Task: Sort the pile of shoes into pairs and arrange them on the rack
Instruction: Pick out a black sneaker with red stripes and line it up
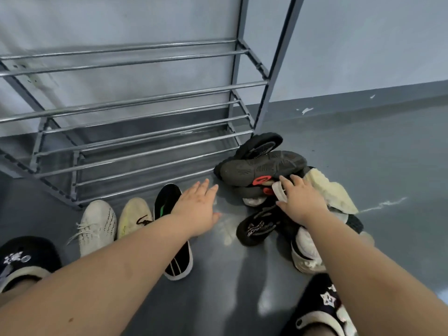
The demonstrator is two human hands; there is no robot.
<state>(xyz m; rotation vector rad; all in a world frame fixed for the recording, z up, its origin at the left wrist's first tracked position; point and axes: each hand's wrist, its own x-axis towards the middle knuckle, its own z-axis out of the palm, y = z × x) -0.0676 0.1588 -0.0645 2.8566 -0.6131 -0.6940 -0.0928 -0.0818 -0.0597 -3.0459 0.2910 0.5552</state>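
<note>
Both bare forearms reach from the near edge. Beyond, the grey tube-metal rack point(135, 112) stands with bare shelves. Right, the shoe pile point(278, 190) heaps rubber soles upward; the right hand point(300, 200) rests on it, fingers spread. Left hand point(196, 209) hovers open over smooth floor point(363, 154).

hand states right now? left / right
Left hand: open, fingers straight, holding nothing, above the grey floor.
Right hand: open, fingers spread on the pile of dark and cream shoes; no grip visible.
</note>
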